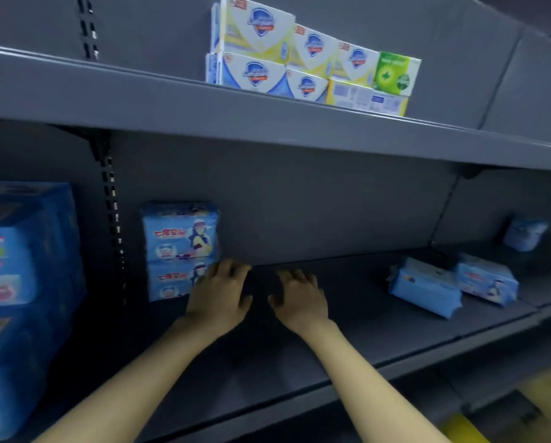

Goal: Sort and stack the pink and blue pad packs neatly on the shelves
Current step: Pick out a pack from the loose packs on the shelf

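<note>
Motion blur softens both hands. The left hand (218, 294) hangs slack and empty beside two stacked blue packs (179, 251) at the shelf's (299, 346) back left; whether they touch is unclear. The right hand (301, 300) is loose and empty over bare mid-shelf. Two loose blue packs (424, 290) lie towards the right edge. Large blue bundles (24, 282) are cut off at left.

You're in a shop: grey metal shelf (171, 100) hung on a slotted upright (111, 199), soap boxes (312, 59) stacked on that shelf, blue pad packs (179, 247) below it, big blue multipacks (21, 266) down-left of it.
</note>
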Available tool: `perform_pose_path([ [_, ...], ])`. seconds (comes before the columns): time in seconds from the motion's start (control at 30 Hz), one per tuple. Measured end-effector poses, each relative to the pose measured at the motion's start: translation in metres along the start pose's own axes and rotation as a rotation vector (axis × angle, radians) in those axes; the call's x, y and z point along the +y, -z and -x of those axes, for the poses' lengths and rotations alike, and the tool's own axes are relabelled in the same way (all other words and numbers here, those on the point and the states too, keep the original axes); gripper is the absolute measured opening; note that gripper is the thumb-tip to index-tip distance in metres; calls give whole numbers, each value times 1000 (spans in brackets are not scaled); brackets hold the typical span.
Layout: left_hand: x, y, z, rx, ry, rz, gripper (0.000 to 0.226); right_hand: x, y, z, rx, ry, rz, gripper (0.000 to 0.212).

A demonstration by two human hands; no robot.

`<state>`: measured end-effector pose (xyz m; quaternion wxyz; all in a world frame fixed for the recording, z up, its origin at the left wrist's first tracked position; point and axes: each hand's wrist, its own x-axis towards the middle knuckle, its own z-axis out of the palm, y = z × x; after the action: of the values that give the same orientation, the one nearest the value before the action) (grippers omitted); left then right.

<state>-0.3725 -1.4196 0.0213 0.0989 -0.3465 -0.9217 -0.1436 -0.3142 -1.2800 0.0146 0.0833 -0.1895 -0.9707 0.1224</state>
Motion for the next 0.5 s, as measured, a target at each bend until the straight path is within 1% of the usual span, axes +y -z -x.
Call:
perform_pose_path([
  [0.1, 22, -23, -3, -108, -62, -96, 57, 23, -4, 15, -36, -55, 59, 58],
  [0.2, 41, -41, -7, -189, -120, -123, 57, 43, -4, 28, -37, -110, 86, 56],
  [0.5, 90, -68, -29, -287, -253, -15, 55, 98, 12, 55, 25, -282, 96, 51],
])
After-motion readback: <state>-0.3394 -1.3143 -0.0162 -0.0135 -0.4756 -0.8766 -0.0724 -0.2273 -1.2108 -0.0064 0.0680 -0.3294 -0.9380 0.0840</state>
